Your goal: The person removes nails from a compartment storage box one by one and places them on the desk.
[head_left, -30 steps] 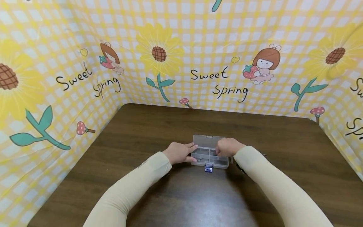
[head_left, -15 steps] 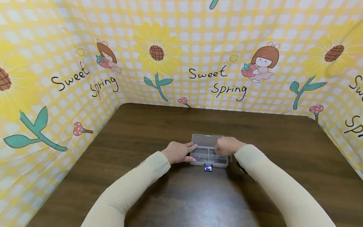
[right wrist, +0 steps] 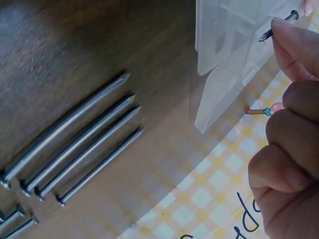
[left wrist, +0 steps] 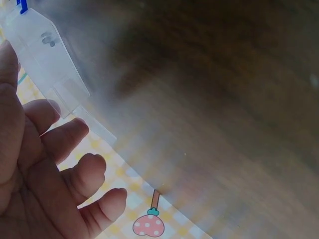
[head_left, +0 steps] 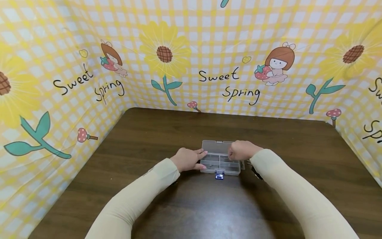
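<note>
A clear plastic divided box [head_left: 215, 146] stands on the table with its lid folded back and a blue label [head_left: 219, 176] at its front. My left hand [head_left: 187, 160] rests at the box's left end, fingers and thumb spread and touching its edge. A few small nails [head_left: 209, 166] lie in the front left compartment. Over the back right compartment, my right hand [head_left: 241, 150] pinches a short nail [right wrist: 266, 36] between thumb and forefinger. The other fingers are curled. In the right wrist view, long loose nails [right wrist: 75, 137] lie side by side on the table.
Shorter nails [right wrist: 17, 226] lie beside the long ones. The brown wooden table [head_left: 167, 132] is bordered at the back and sides by a yellow checked cloth [head_left: 185, 39] with printed flowers and words.
My right hand has risen slightly, away from the box's right compartment, and nail ends now show beside its wrist. My left hand stays at the box's left end.
</note>
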Tool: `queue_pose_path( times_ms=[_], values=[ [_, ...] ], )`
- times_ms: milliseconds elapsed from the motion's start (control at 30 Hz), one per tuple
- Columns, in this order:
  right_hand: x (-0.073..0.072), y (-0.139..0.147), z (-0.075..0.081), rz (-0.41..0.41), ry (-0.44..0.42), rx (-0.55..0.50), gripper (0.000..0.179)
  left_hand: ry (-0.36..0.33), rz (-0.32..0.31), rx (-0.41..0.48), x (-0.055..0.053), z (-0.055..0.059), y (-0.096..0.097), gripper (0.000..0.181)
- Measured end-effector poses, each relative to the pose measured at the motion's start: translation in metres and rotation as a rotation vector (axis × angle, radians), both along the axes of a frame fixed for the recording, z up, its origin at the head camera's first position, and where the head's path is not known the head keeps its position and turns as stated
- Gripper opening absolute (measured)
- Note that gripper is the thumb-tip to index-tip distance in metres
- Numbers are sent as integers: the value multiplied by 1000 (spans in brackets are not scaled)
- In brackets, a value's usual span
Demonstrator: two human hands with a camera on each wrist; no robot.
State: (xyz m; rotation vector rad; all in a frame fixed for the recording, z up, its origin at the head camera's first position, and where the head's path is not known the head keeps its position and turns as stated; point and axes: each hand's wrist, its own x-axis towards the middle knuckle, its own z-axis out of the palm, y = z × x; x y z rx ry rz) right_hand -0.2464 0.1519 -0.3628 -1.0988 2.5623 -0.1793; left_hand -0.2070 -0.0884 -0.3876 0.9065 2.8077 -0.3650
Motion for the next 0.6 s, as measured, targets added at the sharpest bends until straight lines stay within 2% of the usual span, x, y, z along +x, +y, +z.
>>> queue_pose_path(
  times_ms=[333,600],
  values=[
    [2,8,4,-44,-8,4,38,-1,-5,10,3,6,0,68],
    [2,11,2,-35,17,3,34,1,-5,24,4,6,0,67]
  ],
)
